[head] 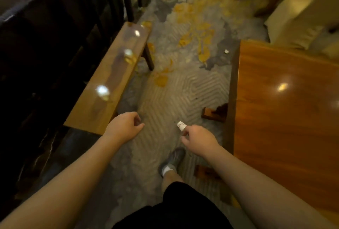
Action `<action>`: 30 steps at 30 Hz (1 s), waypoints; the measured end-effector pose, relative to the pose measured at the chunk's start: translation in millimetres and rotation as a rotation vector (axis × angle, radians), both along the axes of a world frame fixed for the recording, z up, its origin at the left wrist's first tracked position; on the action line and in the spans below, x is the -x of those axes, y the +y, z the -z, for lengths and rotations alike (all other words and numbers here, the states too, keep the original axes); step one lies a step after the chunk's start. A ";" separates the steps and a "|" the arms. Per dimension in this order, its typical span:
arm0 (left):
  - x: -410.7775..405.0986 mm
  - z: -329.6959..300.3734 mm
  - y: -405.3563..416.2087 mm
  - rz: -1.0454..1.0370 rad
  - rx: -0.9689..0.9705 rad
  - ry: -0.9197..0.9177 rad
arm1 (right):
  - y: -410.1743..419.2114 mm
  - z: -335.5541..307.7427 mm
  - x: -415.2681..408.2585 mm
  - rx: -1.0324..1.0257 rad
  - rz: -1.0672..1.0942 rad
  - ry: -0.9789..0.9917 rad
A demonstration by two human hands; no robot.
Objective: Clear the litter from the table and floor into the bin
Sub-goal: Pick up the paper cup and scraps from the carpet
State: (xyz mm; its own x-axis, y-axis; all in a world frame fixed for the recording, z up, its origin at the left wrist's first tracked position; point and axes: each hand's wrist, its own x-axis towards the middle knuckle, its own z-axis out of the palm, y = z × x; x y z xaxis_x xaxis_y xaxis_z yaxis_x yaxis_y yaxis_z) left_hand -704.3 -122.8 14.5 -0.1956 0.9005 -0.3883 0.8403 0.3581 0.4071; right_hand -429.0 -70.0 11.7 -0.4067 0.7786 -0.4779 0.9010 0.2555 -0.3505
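The right hand (pixel 199 140) pinches a small white scrap (pixel 181 125) between its fingers (pixel 185 133), held above the patterned carpet (pixel 174 89) between the long bench (pixel 110 82) on the left and the glossy wooden desk (pixel 286 118) on the right. The left hand (pixel 124 126) hangs empty, its fingers loosely curled and not pressed on anything. A second bit of white litter (pixel 226 51) lies on the carpet further ahead, just beside the desk's far corner. No bin is in view, so the step in hand seems to be carrying the scrap while heading for more. To do it well, keep the pinch firm so the light scrap does not slip, walk on to the far piece, take it with the free left hand, and only then look for the bin, saving a trip
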 end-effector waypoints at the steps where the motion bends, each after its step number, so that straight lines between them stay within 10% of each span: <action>1: 0.9 4.7 24.2 0.030 0.012 -0.006 | 19.4 11.5 0.3 0.014 0.011 0.002; 14: -15.0 125.1 294.3 0.229 0.219 0.002 | 244.9 183.8 6.7 0.273 0.294 -0.061; 30: -20.5 544.6 457.5 0.482 0.303 0.055 | 310.9 599.3 21.9 0.452 0.562 -0.250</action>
State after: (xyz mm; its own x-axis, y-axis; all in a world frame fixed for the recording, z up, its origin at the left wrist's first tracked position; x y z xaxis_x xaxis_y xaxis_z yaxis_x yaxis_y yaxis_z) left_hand -683.9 334.7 -530.1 0.1828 0.7429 -0.6439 0.9545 0.0229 0.2974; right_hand -450.9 241.0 -587.6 0.1549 0.5434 -0.8251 0.9195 -0.3847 -0.0807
